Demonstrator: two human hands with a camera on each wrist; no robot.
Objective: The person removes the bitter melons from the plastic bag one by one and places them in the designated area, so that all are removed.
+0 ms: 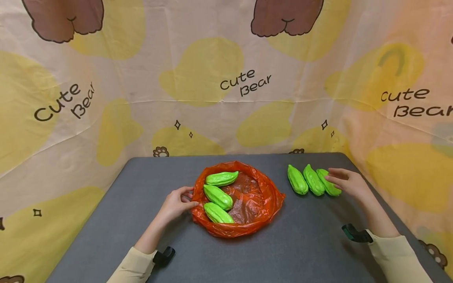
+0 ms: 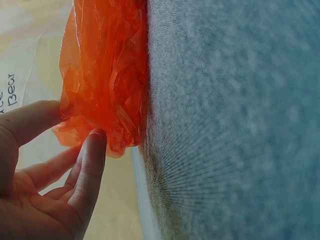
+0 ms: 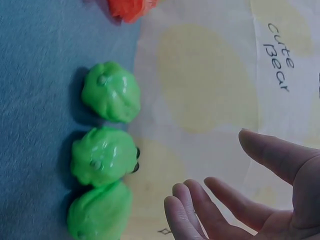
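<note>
A red-orange plastic bag [image 1: 272, 192] lies on the table with its mouth spread wide. Inside, along its left side, are three bright green, ridged bitter melons [image 1: 218, 197]. My left hand [image 1: 178, 203] holds the bag's left edge between thumb and fingers; the left wrist view shows the crumpled plastic [image 2: 107, 75] at the fingertips. To the right of the bag, three more bitter melons [image 1: 313, 180] lie side by side. My right hand [image 1: 348, 184] hovers by the rightmost one, partly covering it in the head view. Its fingers are spread and hold nothing in the right wrist view.
The dark grey table [image 1: 276, 251] reaches back to a hanging cloth [image 1: 212, 118] printed with bears and lettering, which also runs along both sides. Each wrist wears a black strap device [image 1: 164, 256].
</note>
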